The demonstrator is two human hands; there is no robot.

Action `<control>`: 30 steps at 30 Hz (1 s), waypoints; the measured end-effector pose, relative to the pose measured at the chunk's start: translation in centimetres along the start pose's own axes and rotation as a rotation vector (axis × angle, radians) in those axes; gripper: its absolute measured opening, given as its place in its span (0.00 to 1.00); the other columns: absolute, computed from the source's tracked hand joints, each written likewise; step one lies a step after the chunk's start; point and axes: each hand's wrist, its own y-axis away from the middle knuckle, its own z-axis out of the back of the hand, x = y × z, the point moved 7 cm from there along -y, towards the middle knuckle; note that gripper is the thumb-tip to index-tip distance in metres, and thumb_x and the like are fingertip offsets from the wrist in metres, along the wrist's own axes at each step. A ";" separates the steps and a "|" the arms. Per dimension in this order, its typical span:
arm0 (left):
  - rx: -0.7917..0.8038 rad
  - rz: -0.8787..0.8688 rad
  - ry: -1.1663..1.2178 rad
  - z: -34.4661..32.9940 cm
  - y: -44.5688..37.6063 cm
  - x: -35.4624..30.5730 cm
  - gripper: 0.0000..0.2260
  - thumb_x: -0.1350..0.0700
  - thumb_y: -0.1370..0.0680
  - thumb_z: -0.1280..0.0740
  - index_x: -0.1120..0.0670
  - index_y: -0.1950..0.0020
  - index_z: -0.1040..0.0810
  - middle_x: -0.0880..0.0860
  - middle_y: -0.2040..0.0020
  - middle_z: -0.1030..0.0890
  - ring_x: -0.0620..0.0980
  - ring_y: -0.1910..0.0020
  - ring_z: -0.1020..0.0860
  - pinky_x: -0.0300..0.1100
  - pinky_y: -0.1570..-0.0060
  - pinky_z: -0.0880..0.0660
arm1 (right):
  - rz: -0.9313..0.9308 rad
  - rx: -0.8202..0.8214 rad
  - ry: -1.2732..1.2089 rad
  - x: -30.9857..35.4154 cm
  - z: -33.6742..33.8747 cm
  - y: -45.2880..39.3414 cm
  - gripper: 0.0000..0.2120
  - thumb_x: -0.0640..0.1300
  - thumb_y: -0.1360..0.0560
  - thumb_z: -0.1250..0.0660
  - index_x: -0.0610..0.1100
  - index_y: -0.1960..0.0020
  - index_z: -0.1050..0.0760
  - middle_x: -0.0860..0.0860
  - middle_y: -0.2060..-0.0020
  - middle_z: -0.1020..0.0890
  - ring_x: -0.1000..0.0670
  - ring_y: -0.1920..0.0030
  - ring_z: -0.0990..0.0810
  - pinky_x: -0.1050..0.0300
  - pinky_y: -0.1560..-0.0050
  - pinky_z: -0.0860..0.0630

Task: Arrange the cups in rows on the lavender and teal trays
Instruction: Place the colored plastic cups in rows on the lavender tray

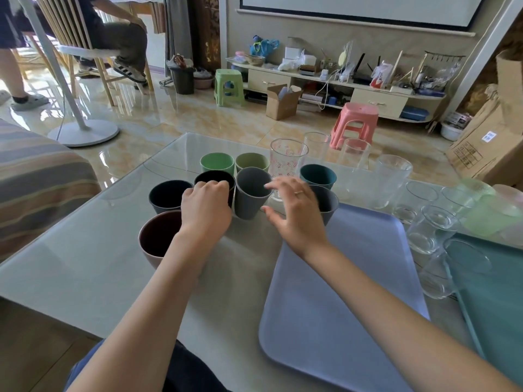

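Lavender tray (339, 306): kept bare, at 5 o'clock.
Left hand (206, 205): fingers curled over the black cup (210, 178).
Right hand (294, 210): fingers spread, by the grey cup (250, 193).
Risk: packed cups could be knocked over.

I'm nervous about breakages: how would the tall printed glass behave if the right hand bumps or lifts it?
The printed glass is tall and narrow, so it probably tips easily if the right hand knocks it near the rim. It looks like thin clear glass, likely fragile and somewhat slippery. Packed close to the grey cup, it may knock against it when pushed.
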 end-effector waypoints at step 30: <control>0.328 -0.266 0.264 -2.5 1.7 -2.2 0.13 0.56 0.25 0.33 0.48 0.42 0.24 0.54 0.50 0.19 0.57 0.50 0.21 0.50 0.52 0.24 | -0.253 0.242 -0.323 -0.9 -1.7 3.4 0.27 0.42 0.30 0.29 0.47 0.34 0.34 0.47 0.29 0.38 0.50 0.28 0.41 0.61 0.31 0.41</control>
